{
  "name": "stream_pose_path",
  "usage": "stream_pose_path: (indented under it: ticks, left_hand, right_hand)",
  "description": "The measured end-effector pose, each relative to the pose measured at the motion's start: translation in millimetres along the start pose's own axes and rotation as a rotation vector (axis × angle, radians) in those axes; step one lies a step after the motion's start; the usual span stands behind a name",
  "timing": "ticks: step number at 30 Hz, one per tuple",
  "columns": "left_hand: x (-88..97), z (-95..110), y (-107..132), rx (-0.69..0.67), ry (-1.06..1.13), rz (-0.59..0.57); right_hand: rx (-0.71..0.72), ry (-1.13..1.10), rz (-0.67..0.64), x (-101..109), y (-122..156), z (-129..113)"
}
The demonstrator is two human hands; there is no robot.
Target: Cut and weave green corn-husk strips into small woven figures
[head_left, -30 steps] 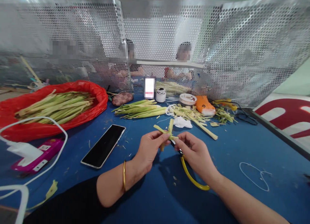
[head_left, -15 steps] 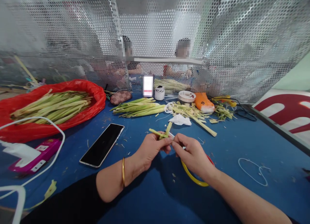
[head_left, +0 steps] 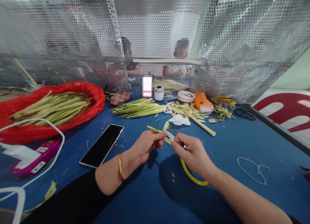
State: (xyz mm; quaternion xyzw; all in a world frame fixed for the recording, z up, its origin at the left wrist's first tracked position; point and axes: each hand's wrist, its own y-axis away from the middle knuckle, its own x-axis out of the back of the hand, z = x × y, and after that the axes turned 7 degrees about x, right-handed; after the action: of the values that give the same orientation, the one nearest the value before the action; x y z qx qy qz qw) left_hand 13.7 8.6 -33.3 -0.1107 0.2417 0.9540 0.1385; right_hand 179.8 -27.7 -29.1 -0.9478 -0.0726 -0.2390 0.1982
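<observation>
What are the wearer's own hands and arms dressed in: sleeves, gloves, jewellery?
The left hand is ungloved, with a plain gold-coloured bangle near the wrist and a black sleeve stopping well short of it. The right hand is ungloved too, with no bangle; a dark edge lower right may be its sleeve.

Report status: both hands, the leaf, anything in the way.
Left hand pinching the leaf. Right hand gripping a white piece, its end at the leaf. Yellow handle below right hand; left fingers hide part of the leaf.
</observation>
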Motion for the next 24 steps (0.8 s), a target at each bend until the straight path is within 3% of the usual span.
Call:
stream_pose_path:
  ticks: [4,7,10,16,20,24]
  left_hand:
    - [3.8,-2,-4,0.018,0.023,-0.003]
    - [6.0,3,-1,0.098,0.027,-0.067]
    - [6.8,8,4,0.167,-0.025,-0.186]
    - [1.0,2,12,0.205,-0.079,-0.359]
    - [-6.6,-6,12,0.226,-0.131,-0.323]
    - [-10.4,-8,12,0.153,-0.213,-0.32]
  right_hand:
    - [0.002,0.013,-0.002,-1,0,0]
    - [-0.088,-0.033,-0.067,3,-4,2]
    - [-0.22,-0.231,-0.118,10,-9,3]
    - [-0.301,-0.606,-0.03,8,-11,6]
    - [-0.33,-0.615,0.005,-1,-8,7]
    - [-0.34,-0.594,0.06,-4,-7,7]
